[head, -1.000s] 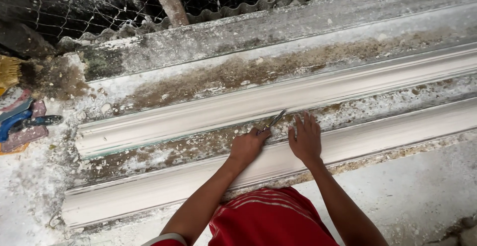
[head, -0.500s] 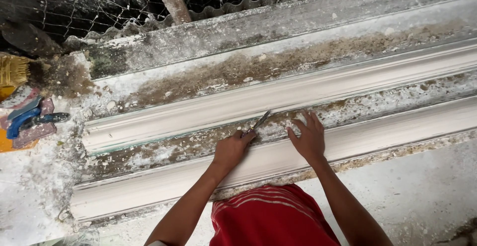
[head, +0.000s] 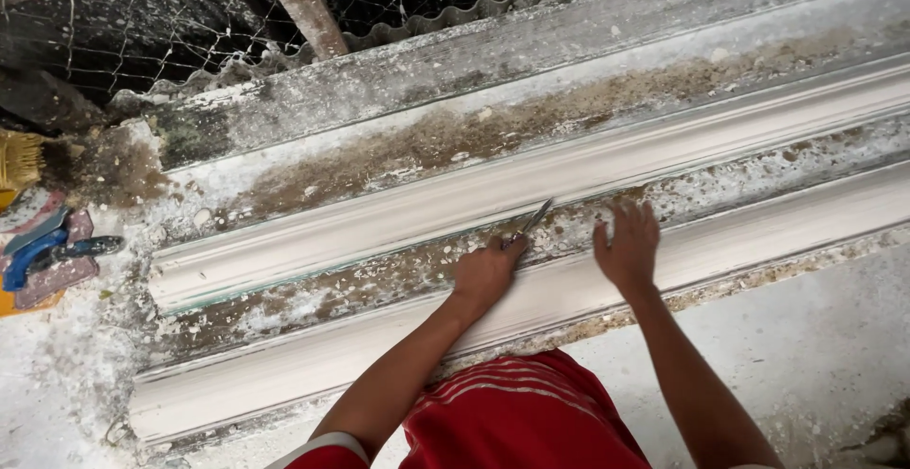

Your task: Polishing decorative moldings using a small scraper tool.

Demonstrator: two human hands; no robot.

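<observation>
Hands are working mid-frame: left hand (head: 485,275) is gripping a small blade (head: 533,220), right hand (head: 627,246) is resting open on white moulding (head: 758,237)

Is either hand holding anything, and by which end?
The left hand holds a thin metal blade by its lower end; the tip points up toward the far moulding. The right hand holds nothing.

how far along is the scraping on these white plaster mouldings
Done: both long white plaster mouldings, near and far, lie cast and smooth-faced. In hand: the left hand works a thin metal blade along the near moulding's upper edge; the right hand steadies it. Left: the crusty brown-white strip between them remains rough.
</observation>
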